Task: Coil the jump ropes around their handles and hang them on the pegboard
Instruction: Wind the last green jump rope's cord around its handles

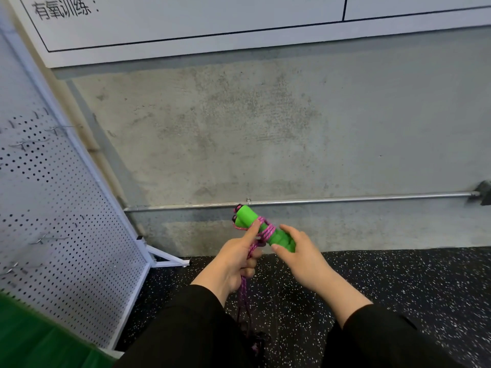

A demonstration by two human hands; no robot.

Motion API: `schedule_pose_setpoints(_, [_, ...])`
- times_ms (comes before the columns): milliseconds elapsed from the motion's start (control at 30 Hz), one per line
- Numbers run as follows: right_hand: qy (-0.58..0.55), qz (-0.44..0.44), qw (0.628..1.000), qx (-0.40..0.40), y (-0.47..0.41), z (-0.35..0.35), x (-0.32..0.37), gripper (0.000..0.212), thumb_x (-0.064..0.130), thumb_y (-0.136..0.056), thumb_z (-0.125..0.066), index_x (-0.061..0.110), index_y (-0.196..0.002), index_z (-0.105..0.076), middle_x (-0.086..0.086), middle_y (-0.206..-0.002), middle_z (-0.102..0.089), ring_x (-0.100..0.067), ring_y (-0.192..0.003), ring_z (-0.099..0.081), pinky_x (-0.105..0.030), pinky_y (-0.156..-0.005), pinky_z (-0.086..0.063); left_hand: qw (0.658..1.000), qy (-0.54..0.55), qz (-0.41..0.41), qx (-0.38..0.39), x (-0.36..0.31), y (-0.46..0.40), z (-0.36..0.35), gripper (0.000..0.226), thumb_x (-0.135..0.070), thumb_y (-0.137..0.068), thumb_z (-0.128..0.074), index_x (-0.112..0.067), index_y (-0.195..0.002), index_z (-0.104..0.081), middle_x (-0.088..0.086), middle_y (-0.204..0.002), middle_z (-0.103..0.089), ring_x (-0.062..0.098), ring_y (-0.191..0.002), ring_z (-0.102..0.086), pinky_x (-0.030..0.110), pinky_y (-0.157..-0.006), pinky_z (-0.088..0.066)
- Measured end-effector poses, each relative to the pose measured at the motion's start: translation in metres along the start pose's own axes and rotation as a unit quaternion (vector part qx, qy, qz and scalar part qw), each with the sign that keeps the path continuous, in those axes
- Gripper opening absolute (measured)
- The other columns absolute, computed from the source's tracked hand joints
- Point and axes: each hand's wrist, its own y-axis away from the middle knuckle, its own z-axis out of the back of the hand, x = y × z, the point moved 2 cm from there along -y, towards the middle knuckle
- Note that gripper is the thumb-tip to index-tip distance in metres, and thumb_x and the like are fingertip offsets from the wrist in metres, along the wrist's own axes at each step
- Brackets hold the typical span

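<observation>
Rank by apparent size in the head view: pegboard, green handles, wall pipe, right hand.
1. pegboard
2. wall pipe, long but thin
3. right hand
4. green handles
The hand and handles look close in size; wrapping partly hides the handles.

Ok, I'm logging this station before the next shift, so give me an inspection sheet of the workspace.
Surface: black speckled floor; loose rope end lying on it.
Job's things: green handles held side by side, pink rope partly coiled round them; pegboard at left, its visible hooks bare.
Clutter: green mat at lower left.
Hands: left hand grips the rope, thumb on the coil; right hand holds the handles' lower end.
Cables: nothing seen.
Surroundings: concrete wall, metal pipe, whiteboard above.
</observation>
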Motion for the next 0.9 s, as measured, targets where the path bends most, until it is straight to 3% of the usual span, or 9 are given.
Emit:
schedule_pose_setpoints(167, [0.079, 0.056, 0.995, -0.010, 0.008, -0.009, 0.005, 0.069, 0.031, -0.086, -0.079, 0.029, -0.147, -0.045, 0.008, -0.115, -0.045, -0.009, -0.108, -0.051, -0.025, -0.102, -0.041, 1.000, -0.009, -0.002, -0.026, 0.002, -0.001, 0.002, 0.042, -0.057, -0.089, -0.069, -0.020, -0.075, -0.056, -0.005, -0.056, -0.041, 0.006, -0.043, -0.024, 0.018, -0.036, -0.016])
schedule_pose_setpoints(300, [-0.090, -0.001, 0.995, -0.030, 0.004, -0.004, 0.007, 0.042, 0.039, -0.088, -0.076, 0.025, -0.123, -0.058, 0.003, -0.117, -0.058, 0.000, -0.094, -0.059, -0.005, -0.080, -0.044, 1.000, -0.007, -0.008, -0.021, 0.001, -0.002, 0.004, 0.035, -0.048, -0.092, -0.069, -0.020, -0.077, -0.053, -0.004, -0.055, -0.040, 0.006, -0.043, -0.024, 0.017, -0.037, -0.016])
schedule_pose_setpoints(367, [-0.255, -0.118, 0.960, 0.007, 0.005, -0.003, 0.007, 0.043, 0.053, -0.098, -0.055, 0.017, -0.119, -0.061, -0.010, -0.109, -0.072, -0.014, -0.079, -0.070, -0.021, -0.068, -0.056, 1.000, -0.005, -0.015, 0.000, 0.000, -0.001, 0.003, 0.034, -0.045, -0.095, -0.067, -0.021, -0.078, -0.052, -0.004, -0.057, -0.041, 0.006, -0.043, -0.024, 0.017, -0.037, -0.016])
schedule_pose_setpoints(433, [-0.401, -0.222, 0.882, 0.105, 0.011, -0.003, 0.010, 0.063, 0.063, -0.101, -0.035, 0.011, -0.116, -0.067, -0.019, -0.099, -0.075, -0.027, -0.068, -0.071, -0.031, -0.058, -0.060, 1.000, -0.004, -0.023, 0.012, -0.001, 0.000, 0.002, 0.033, -0.044, -0.095, -0.066, -0.020, -0.078, -0.051, -0.003, -0.057, -0.042, 0.005, -0.041, -0.024, 0.017, -0.037, -0.017])
schedule_pose_setpoints(567, [-0.492, -0.257, 0.808, 0.199, 0.014, 0.002, 0.010, 0.061, 0.056, -0.103, -0.040, 0.002, -0.116, -0.065, -0.020, -0.084, -0.065, -0.023, -0.057, -0.059, -0.027, -0.047, -0.052, 1.000, -0.005, -0.025, 0.007, -0.001, 0.000, 0.003, 0.033, -0.044, -0.095, -0.066, -0.019, -0.080, -0.051, -0.003, -0.058, -0.043, 0.004, -0.040, -0.025, 0.018, -0.037, -0.017])
schedule_pose_setpoints(633, [-0.495, -0.238, 0.817, 0.175, 0.011, 0.001, 0.008, 0.051, 0.050, -0.103, -0.045, 0.004, -0.114, -0.065, -0.017, -0.080, -0.061, -0.018, -0.056, -0.051, -0.026, -0.048, -0.046, 1.000, -0.008, -0.029, 0.000, -0.001, -0.001, 0.003, 0.032, -0.045, -0.095, -0.067, -0.018, -0.084, -0.053, -0.003, -0.059, -0.046, 0.004, -0.041, -0.027, 0.017, -0.036, -0.018])
schedule_pose_setpoints(733, [-0.440, -0.184, 0.874, 0.097, 0.006, -0.001, 0.003, 0.037, 0.043, -0.104, -0.048, 0.012, -0.113, -0.066, -0.011, -0.089, -0.060, -0.015, -0.064, -0.049, -0.027, -0.054, -0.045, 0.999, -0.010, -0.031, -0.003, -0.001, 0.000, 0.001, 0.036, -0.050, -0.093, -0.067, -0.014, -0.095, -0.063, -0.005, -0.061, -0.048, 0.004, -0.041, -0.028, 0.017, -0.036, -0.020])
schedule_pose_setpoints(833, [-0.248, -0.103, 0.963, 0.020, 0.004, 0.003, 0.004, 0.027, 0.034, -0.105, -0.052, 0.021, -0.126, -0.063, -0.003, -0.097, -0.063, -0.011, -0.073, -0.053, -0.026, -0.058, -0.047, 1.000, -0.011, -0.026, 0.002, -0.001, 0.000, 0.000, 0.054, -0.058, -0.090, -0.066, -0.009, -0.112, -0.068, -0.005, -0.063, -0.048, 0.004, -0.041, -0.028, 0.018, -0.036, -0.021])
schedule_pose_setpoints(900, [-0.122, -0.048, 0.991, 0.003, 0.002, 0.003, 0.001, 0.040, 0.030, -0.100, -0.061, 0.023, -0.139, -0.054, 0.002, -0.105, -0.062, -0.009, -0.082, -0.057, -0.025, -0.072, -0.049, 1.000, -0.011, -0.018, 0.010, 0.000, 0.001, 0.000, 0.056, -0.062, -0.088, -0.065, -0.010, -0.107, -0.068, -0.005, -0.064, -0.049, 0.004, -0.043, -0.028, 0.019, -0.037, -0.021])
